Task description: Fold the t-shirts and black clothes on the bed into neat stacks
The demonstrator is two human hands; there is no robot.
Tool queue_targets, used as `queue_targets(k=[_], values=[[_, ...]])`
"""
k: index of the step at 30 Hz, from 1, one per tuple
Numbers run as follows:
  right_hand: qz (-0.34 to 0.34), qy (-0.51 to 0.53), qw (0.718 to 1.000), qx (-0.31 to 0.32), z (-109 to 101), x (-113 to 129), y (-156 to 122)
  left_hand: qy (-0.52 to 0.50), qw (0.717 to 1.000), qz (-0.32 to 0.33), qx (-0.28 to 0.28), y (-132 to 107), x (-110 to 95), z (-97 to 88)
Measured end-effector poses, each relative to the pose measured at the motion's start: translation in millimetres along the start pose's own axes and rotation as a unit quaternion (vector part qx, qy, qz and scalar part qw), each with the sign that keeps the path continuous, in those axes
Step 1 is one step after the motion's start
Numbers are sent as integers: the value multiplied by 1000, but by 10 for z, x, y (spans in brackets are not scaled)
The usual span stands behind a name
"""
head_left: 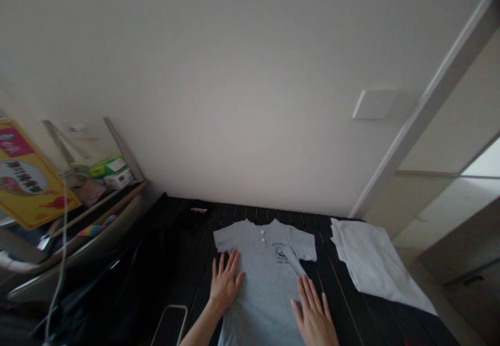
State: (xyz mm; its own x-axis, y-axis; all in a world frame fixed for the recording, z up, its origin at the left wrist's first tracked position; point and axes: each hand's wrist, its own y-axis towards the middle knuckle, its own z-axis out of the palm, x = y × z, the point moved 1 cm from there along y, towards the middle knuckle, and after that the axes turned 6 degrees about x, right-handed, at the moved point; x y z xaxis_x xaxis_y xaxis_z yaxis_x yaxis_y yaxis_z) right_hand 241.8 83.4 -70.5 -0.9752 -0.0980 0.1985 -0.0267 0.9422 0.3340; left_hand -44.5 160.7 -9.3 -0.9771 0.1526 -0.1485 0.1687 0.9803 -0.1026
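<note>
A small grey T-shirt (265, 262) with two white buttons and a dark chest print lies flat, front up, on a black slatted table (336, 294). My left hand (224, 283) rests open and flat on the shirt's left side, fingers spread toward the sleeve. My right hand (314, 317) lies open and flat on the shirt's right side, fingers stretched forward. Neither hand holds anything.
A folded white cloth (375, 268) lies on the table to the right. A phone (170, 325) sits near the front left edge. A small black item (197, 213) lies at the back. A cluttered shelf (78, 215) with a yellow package (27, 179) stands at left.
</note>
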Motion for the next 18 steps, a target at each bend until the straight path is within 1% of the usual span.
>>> queue_targets(k=[2, 3, 5, 6, 7, 8, 10, 12, 14, 15, 16, 18], values=[[1, -9, 1000, -30, -72, -90, -101, 6, 1000, -15, -11, -6, 3, 22], [13, -14, 999, -51, -128, -91, -124, 10, 999, -28, -20, -8, -2, 33], [36, -18, 996, -76, -278, 0, -124, 14, 997, -67, -41, -7, -14, 37], [33, -14, 997, -73, -364, 90, -108, 16, 994, -93, -53, -2, -15, 22], [16, -5, 998, -57, -450, 205, -89, 17, 990, -120, -67, 8, -9, -6], [-15, 9, 999, -30, -527, 344, -74, 17, 986, -147, -77, 25, 4, -46], [-100, 45, 993, 33, -621, 667, -87, 6, 979, -188, -76, 81, 54, -148], [-192, 81, 974, 85, -603, 1018, -185, -34, 979, -199, -33, 162, 127, -247], [-261, 107, 952, 118, -486, 1347, -364, -92, 977, -193, 28, 245, 202, -315], [-277, 114, 944, 135, -409, 1488, -468, -116, 974, -187, 50, 281, 233, -335], [-278, 117, 940, 158, -336, 1606, -571, -133, 972, -180, 66, 311, 258, -346], [-246, 121, 935, 224, -239, 1764, -739, -150, 971, -170, 79, 352, 287, -347]])
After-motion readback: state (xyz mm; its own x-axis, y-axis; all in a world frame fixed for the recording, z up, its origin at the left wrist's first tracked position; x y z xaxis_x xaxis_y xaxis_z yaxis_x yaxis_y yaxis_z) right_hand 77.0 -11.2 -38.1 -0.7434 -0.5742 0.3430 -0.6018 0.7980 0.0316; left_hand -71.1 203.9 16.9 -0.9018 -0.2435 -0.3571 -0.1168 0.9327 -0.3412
